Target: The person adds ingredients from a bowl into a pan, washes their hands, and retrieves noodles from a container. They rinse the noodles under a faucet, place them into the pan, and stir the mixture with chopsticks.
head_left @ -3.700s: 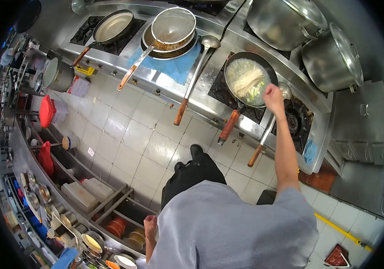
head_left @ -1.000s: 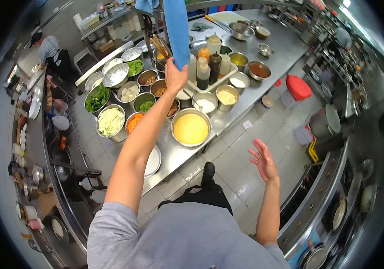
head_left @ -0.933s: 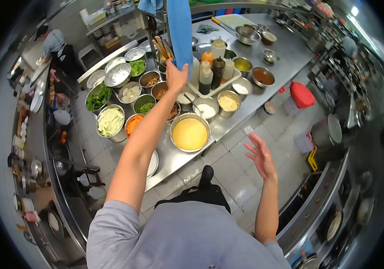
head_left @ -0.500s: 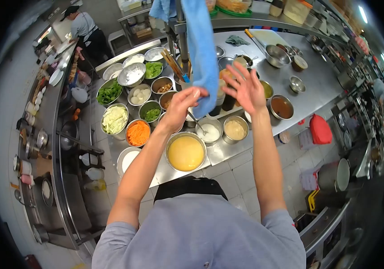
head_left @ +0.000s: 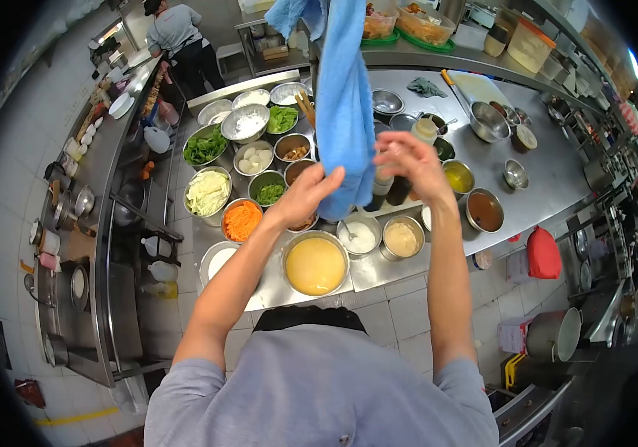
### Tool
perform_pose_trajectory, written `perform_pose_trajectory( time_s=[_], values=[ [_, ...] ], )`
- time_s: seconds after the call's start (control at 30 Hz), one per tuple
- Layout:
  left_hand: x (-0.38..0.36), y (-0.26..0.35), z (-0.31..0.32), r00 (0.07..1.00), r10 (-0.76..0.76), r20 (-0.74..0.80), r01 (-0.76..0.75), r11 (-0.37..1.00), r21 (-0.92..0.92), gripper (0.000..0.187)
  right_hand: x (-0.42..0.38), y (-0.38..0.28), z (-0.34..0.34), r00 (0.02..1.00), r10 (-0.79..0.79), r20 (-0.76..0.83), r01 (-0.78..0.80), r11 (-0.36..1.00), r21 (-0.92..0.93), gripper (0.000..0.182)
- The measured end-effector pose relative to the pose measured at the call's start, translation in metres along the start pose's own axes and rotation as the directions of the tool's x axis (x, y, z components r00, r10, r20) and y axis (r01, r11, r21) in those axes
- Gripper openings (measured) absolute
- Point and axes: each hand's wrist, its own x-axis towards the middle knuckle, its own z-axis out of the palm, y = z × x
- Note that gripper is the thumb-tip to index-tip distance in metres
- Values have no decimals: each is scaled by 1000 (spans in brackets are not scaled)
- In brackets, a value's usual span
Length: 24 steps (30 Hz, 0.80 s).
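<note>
A blue towel (head_left: 345, 104) hangs down in front of me over the steel counter. My left hand (head_left: 308, 195) is at the towel's lower left edge, its fingertips partly hidden at the cloth. On the right side of the towel is my right hand (head_left: 413, 165), fingers bent and apart, with nothing held. Below the hands stand a bowl of yellow liquid (head_left: 315, 264), a bowl of white powder (head_left: 359, 237) with a spoon and a bowl of beige paste (head_left: 402, 239). Shredded carrot (head_left: 241, 221) lies in a bowl left of my left forearm.
Bowls of cabbage (head_left: 207, 192), leafy greens (head_left: 204, 147) and eggs (head_left: 253, 158) stand at the left. A brown sauce bowl (head_left: 484, 211) is at the right. A shelf (head_left: 468, 56) with tubs crosses the back. A co-worker (head_left: 177, 37) stands at the far left.
The view has shifted, and the towel hangs lower in it. My left hand has opened from a closer grasp at the towel. My right hand has come nearer the towel, its fingers more bent.
</note>
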Motion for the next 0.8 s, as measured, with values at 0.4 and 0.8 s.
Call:
perform_pose_trajectory(
  time_s=[0.4, 0.8],
  values=[
    [52, 13, 47, 967, 247, 69, -243, 797, 552, 37, 1, 52, 38, 887, -325, -327, 430, 838, 335, 36],
    [29, 19, 41, 842, 527, -118, -417, 774, 477, 29, -22, 9, 58, 939, -259, -226, 322, 891, 319, 50]
  ],
)
